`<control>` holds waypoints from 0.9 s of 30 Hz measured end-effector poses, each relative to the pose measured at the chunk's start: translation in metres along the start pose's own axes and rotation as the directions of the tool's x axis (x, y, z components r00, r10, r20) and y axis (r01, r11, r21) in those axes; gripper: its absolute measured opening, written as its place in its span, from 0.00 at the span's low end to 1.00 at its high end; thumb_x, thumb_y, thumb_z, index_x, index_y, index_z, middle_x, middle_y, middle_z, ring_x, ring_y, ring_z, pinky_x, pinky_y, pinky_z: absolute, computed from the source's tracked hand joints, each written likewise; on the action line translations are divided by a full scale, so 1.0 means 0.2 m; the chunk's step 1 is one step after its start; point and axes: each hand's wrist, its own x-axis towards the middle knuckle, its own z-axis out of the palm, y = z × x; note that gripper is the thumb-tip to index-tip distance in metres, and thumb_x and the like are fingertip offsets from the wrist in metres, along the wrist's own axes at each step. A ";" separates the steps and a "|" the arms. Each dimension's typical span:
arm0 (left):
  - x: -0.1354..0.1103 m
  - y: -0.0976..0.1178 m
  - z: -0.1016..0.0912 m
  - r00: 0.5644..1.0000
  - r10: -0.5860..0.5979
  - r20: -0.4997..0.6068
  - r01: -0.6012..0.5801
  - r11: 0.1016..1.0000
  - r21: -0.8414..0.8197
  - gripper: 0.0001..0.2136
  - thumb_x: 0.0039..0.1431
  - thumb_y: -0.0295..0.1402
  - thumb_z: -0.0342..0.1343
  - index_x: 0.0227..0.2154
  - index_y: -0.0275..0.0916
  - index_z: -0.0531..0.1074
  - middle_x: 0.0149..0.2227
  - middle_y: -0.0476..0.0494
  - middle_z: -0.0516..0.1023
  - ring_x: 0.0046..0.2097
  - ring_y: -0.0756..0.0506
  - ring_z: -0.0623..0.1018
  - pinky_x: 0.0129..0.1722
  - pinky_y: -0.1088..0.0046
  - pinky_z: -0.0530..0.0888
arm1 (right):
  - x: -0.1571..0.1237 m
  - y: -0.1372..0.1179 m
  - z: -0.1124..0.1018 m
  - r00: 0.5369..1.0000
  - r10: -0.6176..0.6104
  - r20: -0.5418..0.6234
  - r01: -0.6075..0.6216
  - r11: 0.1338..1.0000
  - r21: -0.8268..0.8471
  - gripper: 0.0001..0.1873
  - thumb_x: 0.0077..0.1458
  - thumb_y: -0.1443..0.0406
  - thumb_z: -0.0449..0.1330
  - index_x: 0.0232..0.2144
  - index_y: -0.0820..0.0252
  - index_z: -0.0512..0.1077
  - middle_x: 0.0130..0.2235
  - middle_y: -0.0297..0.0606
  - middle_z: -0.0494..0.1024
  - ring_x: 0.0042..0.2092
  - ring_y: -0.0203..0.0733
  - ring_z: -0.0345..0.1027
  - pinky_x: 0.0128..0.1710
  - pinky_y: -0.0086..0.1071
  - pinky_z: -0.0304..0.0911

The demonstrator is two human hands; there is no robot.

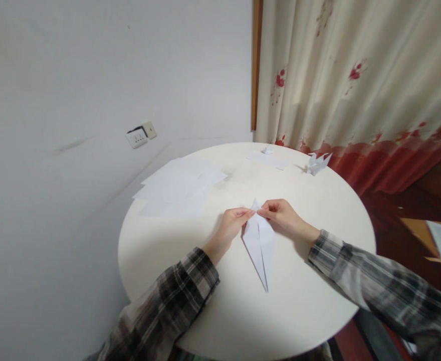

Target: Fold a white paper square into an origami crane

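Note:
A white sheet folded into a long narrow kite shape (261,245) lies on the round cream table (310,301), its sharp tip pointing toward me. My left hand (232,224) pinches the paper's far end from the left, fingers closed on it. My right hand (282,214) pinches the same far end from the right. Both fingertips meet near the small upper point of the fold. Both arms wear plaid sleeves.
A loose stack of white sheets (181,186) lies at the table's far left. A finished paper crane (317,163), a flat sheet (268,160) and a small crumpled scrap (267,149) sit at the far edge. A wall socket (141,134) and a flowered curtain (356,75) stand behind.

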 end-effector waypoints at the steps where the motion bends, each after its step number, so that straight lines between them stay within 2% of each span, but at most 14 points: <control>1: 0.00 0.00 0.00 1.000 0.002 -0.002 -0.002 1.000 0.002 0.17 0.41 0.44 0.61 0.25 0.32 0.76 0.21 0.47 0.71 0.23 0.52 0.66 0.23 0.77 0.60 | 0.00 0.00 0.00 1.000 -0.001 -0.006 0.001 1.000 0.001 0.17 0.41 0.55 0.61 0.16 0.62 0.63 0.18 0.28 0.61 0.21 0.29 0.50 0.22 0.27 0.46; 11: -0.01 0.01 0.00 0.999 0.008 -0.032 -0.008 1.000 -0.002 0.15 0.40 0.43 0.62 0.22 0.33 0.75 0.20 0.47 0.71 0.23 0.52 0.66 0.24 0.77 0.60 | -0.01 -0.01 0.01 0.999 0.031 -0.013 -0.031 0.998 0.055 0.18 0.41 0.54 0.62 0.17 0.62 0.64 0.19 0.30 0.64 0.22 0.30 0.53 0.22 0.27 0.48; 17: -0.01 0.02 0.01 0.998 0.010 -0.059 -0.011 1.000 -0.022 0.16 0.38 0.43 0.64 0.22 0.33 0.76 0.22 0.46 0.74 0.25 0.50 0.69 0.24 0.76 0.63 | -0.01 0.01 0.02 1.000 -0.008 0.008 0.007 0.999 0.043 0.18 0.44 0.53 0.61 0.18 0.61 0.62 0.19 0.28 0.61 0.22 0.29 0.51 0.22 0.27 0.47; 21: -0.02 0.02 0.02 1.000 0.009 -0.014 -0.009 0.999 -0.036 0.15 0.39 0.43 0.63 0.24 0.34 0.76 0.24 0.45 0.76 0.26 0.49 0.71 0.26 0.75 0.65 | 0.00 0.01 0.02 0.998 -0.044 -0.045 0.048 0.994 0.097 0.16 0.43 0.55 0.62 0.22 0.61 0.64 0.21 0.28 0.62 0.23 0.30 0.53 0.23 0.27 0.49; 27: -0.02 0.01 0.04 0.999 0.034 0.018 -0.034 0.999 -0.009 0.15 0.41 0.42 0.62 0.25 0.34 0.77 0.25 0.45 0.76 0.27 0.49 0.71 0.26 0.75 0.65 | 0.00 0.02 0.03 0.998 -0.015 -0.056 0.023 0.987 0.161 0.16 0.42 0.56 0.62 0.21 0.61 0.64 0.21 0.28 0.63 0.23 0.30 0.54 0.23 0.27 0.50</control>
